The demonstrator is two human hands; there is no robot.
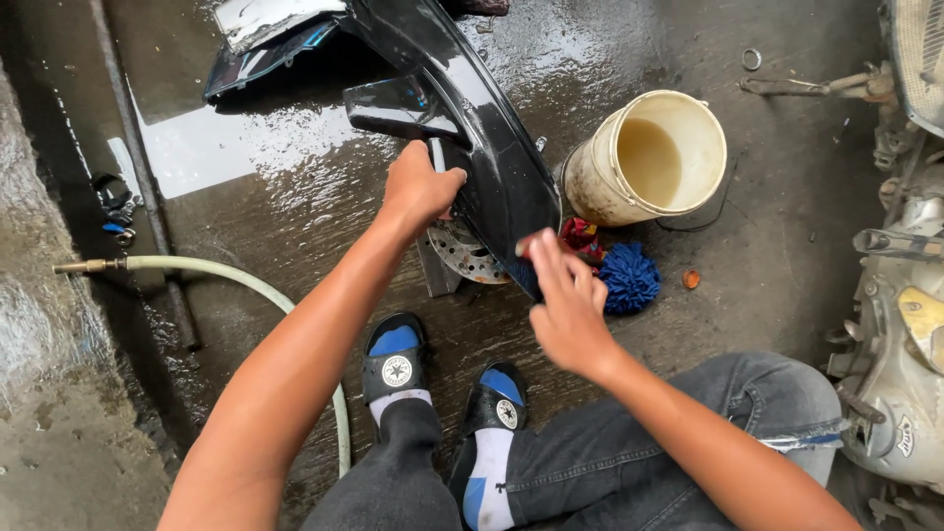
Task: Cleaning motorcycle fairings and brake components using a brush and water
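The left hand (418, 187) is closed around the near edge of a glossy black motorcycle fairing panel (487, 138), fingers wrapped over its rim. It probably grips there to keep the wet, slippery panel propped on end so that its lower face can be reached. The right hand (562, 300) is at the panel's lower tip, fingers loosely curled and blurred. It appears to press or rub something against the plastic, perhaps a cloth, but the blur hides whether anything is pinched. So the panel stands between the two hands, the left holding it partway up and the right touching its bottom point.

Just behind that bottom point lies a perforated metal brake disc (464, 254), partly hidden by the panel. To the panel's right, near the right hand, rest a red rag (580, 236) and a blue chenille wash mitt (629, 277). Beyond them is a dirty cream bucket (654, 157), tipped on its side with its mouth showing. To the panel's left a pale hose (226, 275) with a brass nozzle curves over the wet concrete floor (295, 197). Farther right of the panel stands a stripped scooter body (900, 354). Below the panel are the person's black-and-blue sandals (395, 359).
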